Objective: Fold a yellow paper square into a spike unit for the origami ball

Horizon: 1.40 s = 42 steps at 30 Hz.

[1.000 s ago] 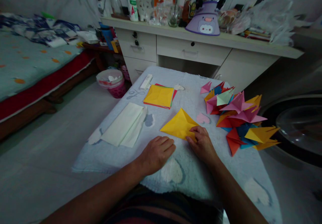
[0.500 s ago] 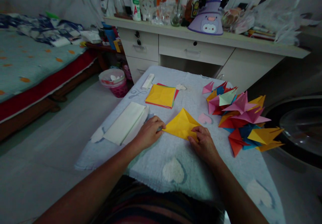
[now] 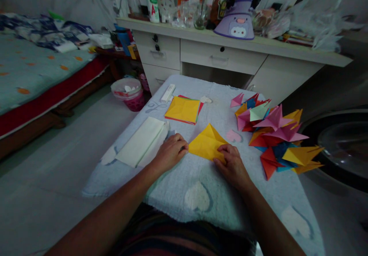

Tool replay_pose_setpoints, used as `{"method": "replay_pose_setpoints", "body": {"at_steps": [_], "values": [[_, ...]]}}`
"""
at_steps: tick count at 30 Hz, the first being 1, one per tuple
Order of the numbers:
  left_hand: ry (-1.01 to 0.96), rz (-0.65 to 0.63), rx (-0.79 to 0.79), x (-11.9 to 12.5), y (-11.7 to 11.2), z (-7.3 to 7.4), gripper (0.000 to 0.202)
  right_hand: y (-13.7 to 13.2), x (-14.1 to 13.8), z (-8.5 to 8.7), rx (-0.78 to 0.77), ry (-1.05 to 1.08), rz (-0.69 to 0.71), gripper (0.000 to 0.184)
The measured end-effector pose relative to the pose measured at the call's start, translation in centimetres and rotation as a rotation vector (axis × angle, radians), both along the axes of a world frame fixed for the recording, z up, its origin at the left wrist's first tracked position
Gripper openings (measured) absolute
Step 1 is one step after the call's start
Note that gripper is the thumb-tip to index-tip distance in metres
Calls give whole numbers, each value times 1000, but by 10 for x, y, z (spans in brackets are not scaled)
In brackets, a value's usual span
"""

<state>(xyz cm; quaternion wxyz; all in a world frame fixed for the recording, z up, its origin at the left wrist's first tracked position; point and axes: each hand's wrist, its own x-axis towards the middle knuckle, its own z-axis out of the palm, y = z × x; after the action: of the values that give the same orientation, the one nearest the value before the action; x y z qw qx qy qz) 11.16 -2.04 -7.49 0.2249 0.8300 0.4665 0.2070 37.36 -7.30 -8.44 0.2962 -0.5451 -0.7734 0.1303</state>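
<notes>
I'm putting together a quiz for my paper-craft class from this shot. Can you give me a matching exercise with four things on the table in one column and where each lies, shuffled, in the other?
Things
1. yellow folded sheet
2. stack of square papers
3. pile of folded pieces
4. white folded sheets

Places
A. along the right side of the table
B. toward the far end, beside a white stick
C. between the left hand and the right hand
D. along the left side, just beyond the left hand

Pairs: 1-C, 2-B, 3-A, 4-D
</notes>
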Motion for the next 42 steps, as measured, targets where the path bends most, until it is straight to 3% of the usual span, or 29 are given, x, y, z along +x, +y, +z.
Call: {"method": "replay_pose_setpoints", "body": {"at_steps": [5, 9, 25, 32, 42], "values": [[-8, -20, 11, -2, -1, -2, 6, -6, -1, 11, -41, -34, 126, 9], [-16, -33, 6, -4, -1, -3, 7, -7, 0, 13, -47, -32, 151, 11], [44, -2, 18, 2, -1, 3, 7, -1, -3, -2, -45, 18, -66, 8], [72, -19, -3, 5, 1, 7, 10, 2, -6, -3, -41, 7, -132, 19], [133, 17, -32, 11, 4, 11, 15, 4, -8, -6, -33, -24, -199, 13]]}}
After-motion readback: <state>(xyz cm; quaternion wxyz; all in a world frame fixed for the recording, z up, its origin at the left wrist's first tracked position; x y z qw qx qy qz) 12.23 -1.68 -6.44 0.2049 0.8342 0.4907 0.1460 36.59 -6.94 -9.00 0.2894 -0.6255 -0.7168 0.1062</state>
